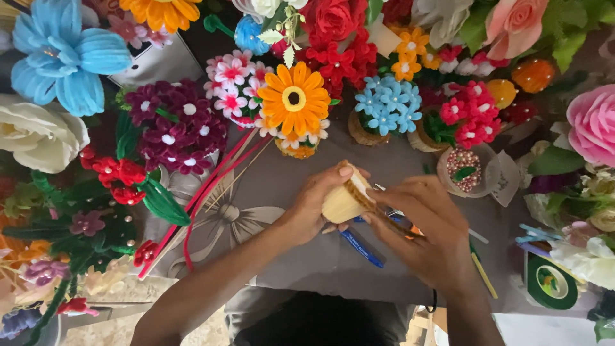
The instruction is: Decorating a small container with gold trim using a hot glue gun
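Observation:
My left hand (314,205) holds a small cream-coloured cup-shaped pot (343,202), tipped on its side, thumb on its rim. My right hand (426,234) is closed at the pot's open end, fingers touching its rim, over a thin brownish strip (400,227). Both hands hover above a grey cloth (301,256) with a printed bow. A blue pen (362,248) lies on the cloth just beneath the hands.
Handmade flowers ring the work area: an orange daisy pot (293,101), light blue blossoms (386,106), pink-red blooms (471,114), maroon cluster (176,128), large blue flower (64,61). A bead jar (462,170) stands right; green tape roll (549,282) lower right. Red and tan sticks (211,189) lie left.

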